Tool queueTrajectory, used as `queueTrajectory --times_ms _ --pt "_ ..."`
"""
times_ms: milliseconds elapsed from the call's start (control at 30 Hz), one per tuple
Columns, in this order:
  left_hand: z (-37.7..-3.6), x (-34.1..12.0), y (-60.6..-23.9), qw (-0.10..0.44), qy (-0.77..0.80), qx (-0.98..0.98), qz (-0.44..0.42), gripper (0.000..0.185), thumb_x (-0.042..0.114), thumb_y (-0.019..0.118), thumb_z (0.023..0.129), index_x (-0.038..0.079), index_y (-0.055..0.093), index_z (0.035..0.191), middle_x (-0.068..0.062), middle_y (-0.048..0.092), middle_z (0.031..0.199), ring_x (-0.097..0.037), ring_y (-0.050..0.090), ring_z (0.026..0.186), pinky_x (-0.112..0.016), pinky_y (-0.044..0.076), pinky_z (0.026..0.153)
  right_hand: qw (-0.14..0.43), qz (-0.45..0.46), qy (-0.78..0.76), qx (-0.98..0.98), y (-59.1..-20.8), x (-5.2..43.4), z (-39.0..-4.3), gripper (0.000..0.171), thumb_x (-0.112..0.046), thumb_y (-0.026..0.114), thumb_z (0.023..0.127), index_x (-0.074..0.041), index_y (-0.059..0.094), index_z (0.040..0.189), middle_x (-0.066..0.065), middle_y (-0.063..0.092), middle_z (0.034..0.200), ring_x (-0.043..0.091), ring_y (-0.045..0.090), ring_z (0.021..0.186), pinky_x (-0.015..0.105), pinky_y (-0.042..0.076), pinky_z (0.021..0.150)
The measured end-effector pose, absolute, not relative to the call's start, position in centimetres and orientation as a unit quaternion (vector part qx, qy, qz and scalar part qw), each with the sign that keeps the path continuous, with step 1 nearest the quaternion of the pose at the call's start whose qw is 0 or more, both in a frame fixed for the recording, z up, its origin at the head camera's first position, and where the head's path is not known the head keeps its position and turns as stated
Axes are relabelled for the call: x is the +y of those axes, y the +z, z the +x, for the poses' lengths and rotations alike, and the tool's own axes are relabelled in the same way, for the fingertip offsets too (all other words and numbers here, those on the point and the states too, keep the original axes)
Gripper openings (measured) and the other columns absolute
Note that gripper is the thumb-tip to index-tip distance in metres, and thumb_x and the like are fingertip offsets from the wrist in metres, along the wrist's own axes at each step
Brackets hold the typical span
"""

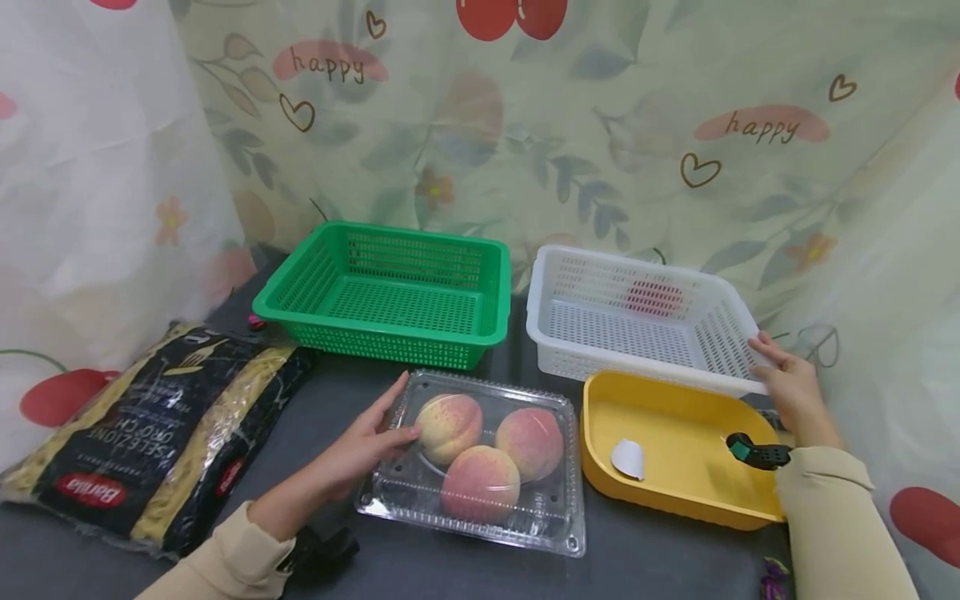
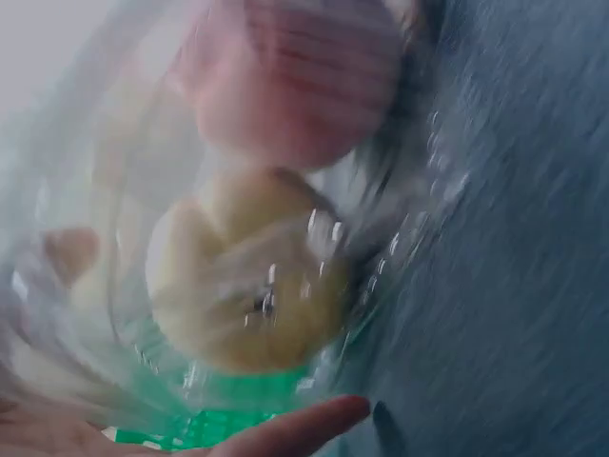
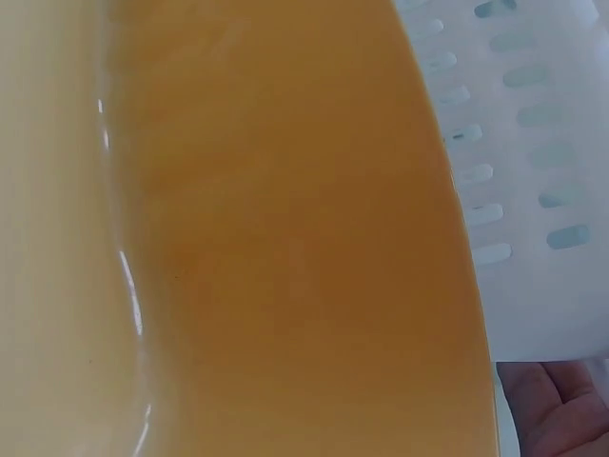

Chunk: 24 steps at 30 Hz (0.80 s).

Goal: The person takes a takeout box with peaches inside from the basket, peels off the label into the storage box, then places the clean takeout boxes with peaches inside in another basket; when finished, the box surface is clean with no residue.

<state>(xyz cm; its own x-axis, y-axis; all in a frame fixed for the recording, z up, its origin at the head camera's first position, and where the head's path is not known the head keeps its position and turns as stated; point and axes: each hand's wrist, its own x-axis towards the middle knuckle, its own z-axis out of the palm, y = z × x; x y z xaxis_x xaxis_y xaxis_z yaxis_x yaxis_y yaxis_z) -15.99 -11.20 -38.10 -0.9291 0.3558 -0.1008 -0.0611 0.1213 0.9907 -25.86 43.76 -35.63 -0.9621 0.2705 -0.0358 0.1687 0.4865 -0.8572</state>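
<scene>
Left hand (image 1: 356, 450), fingers straight, unclenched, touching clear rectangular plastic box (image 1: 540, 525); right hand (image 1: 798, 387) clamped on white perforated plastic basket (image 1: 558, 360); box likely flexible, slippery, best held underneath

Pink-and-yellow peaches (image 1: 482, 479), white basket (image 1: 618, 331), yellow tray (image 1: 678, 446)

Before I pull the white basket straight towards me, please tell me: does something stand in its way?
Yes: the yellow tray stands directly in front of the white basket, which the right hand grips at its right end.
</scene>
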Motion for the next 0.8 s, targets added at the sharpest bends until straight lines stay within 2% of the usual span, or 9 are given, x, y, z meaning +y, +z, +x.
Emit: queueTrajectory --times_ms 100,167,200,300,400,500,600,700,800 --pt "-15.5 -11.5 -38.1 0.199 0.674 0.706 0.081 0.085 0.017 0.057 0.092 0.028 -0.003 0.151 -0.018 -0.004 0.156 -0.036 0.049 0.12 -0.045 0.051 0.087 0.053 -0.124 0.491 -0.861 -35.7 43.6 -25.8 0.05 -0.015 0.038 0.098 -0.005 0.023 0.145 -0.019 0.004 0.153 0.028 0.0 0.145 0.048 0.017 0.114" --pt "-15.0 -11.5 -38.1 0.227 0.696 0.679 0.056 0.086 0.017 0.057 0.092 0.032 -0.004 0.15 -0.02 0.002 0.155 -0.03 0.059 0.105 -0.043 0.054 0.081 0.055 -0.124 0.492 -0.86 -35.8 43.7 -25.8 0.049 -0.014 0.037 0.099 -0.005 0.024 0.145 -0.019 0.004 0.153 0.029 0.001 0.145 0.048 0.017 0.114" --pt "-14.8 -11.4 -38.1 0.233 0.705 0.668 0.039 0.085 0.018 0.057 0.092 0.034 -0.003 0.15 -0.02 0.003 0.155 -0.03 0.06 0.104 -0.044 0.054 0.081 0.055 -0.124 0.493 -0.86 -35.8 43.7 -25.9 0.049 -0.014 0.037 0.099 -0.005 0.024 0.145 -0.019 0.004 0.153 0.029 0.001 0.145 0.048 0.017 0.114" --pt "-14.2 -11.1 -38.0 0.231 0.722 0.652 0.001 0.08 0.02 0.056 0.093 0.038 0.002 0.149 -0.017 0.003 0.156 -0.037 0.053 0.117 -0.043 0.053 0.083 0.054 -0.127 0.495 -0.858 -35.8 43.7 -25.9 0.049 -0.015 0.038 0.099 -0.004 0.024 0.145 -0.019 0.004 0.153 0.029 0.0 0.145 0.048 0.017 0.114" --pt "-13.7 -10.7 -38.1 0.21 0.729 0.651 -0.019 0.076 0.019 0.055 0.093 0.038 0.007 0.15 -0.016 0.003 0.157 -0.038 0.047 0.123 -0.037 0.053 0.08 0.055 -0.13 0.494 -0.858 -35.9 43.7 -25.9 0.049 -0.015 0.039 0.099 -0.004 0.025 0.145 -0.018 0.003 0.154 0.029 -0.001 0.145 0.049 0.016 0.114" --pt "-13.3 -10.5 -38.1 0.188 0.737 0.648 -0.024 0.074 0.013 0.053 0.093 0.036 0.012 0.15 -0.016 0.016 0.154 -0.027 0.058 0.108 -0.029 0.053 0.073 0.058 -0.133 0.492 -0.858 -36.0 43.7 -25.9 0.049 -0.015 0.039 0.099 -0.004 0.025 0.145 -0.017 0.003 0.154 0.029 -0.002 0.145 0.049 0.015 0.114" --pt "-13.1 -10.4 -38.0 0.159 0.744 0.648 -0.027 0.07 0.008 0.052 0.093 0.03 0.017 0.15 -0.015 0.023 0.152 -0.016 0.063 0.093 -0.03 0.056 0.073 0.06 -0.135 0.492 -0.858 -36.0 43.7 -26.0 0.049 -0.015 0.038 0.099 -0.005 0.025 0.145 -0.018 0.004 0.154 0.029 -0.002 0.145 0.049 0.015 0.114" --pt "-13.0 -10.3 -37.9 0.132 0.751 0.646 -0.032 0.068 0.003 0.053 0.092 0.025 0.023 0.149 -0.014 0.025 0.153 -0.012 0.064 0.09 -0.036 0.056 0.08 0.06 -0.134 0.491 -0.859 -35.9 43.7 -26.0 0.049 -0.015 0.038 0.098 -0.004 0.027 0.145 -0.018 0.004 0.154 0.03 -0.002 0.145 0.05 0.015 0.114" --pt "-12.9 -10.2 -37.8 0.119 0.757 0.642 -0.035 0.067 0.0 0.054 0.09 0.022 0.028 0.148 -0.014 0.029 0.151 -0.009 0.064 0.091 -0.035 0.055 0.081 0.061 -0.132 0.487 -0.861 -35.9 43.6 -26.0 0.048 -0.016 0.038 0.099 -0.004 0.028 0.144 -0.017 0.003 0.154 0.031 -0.003 0.145 0.051 0.015 0.114"
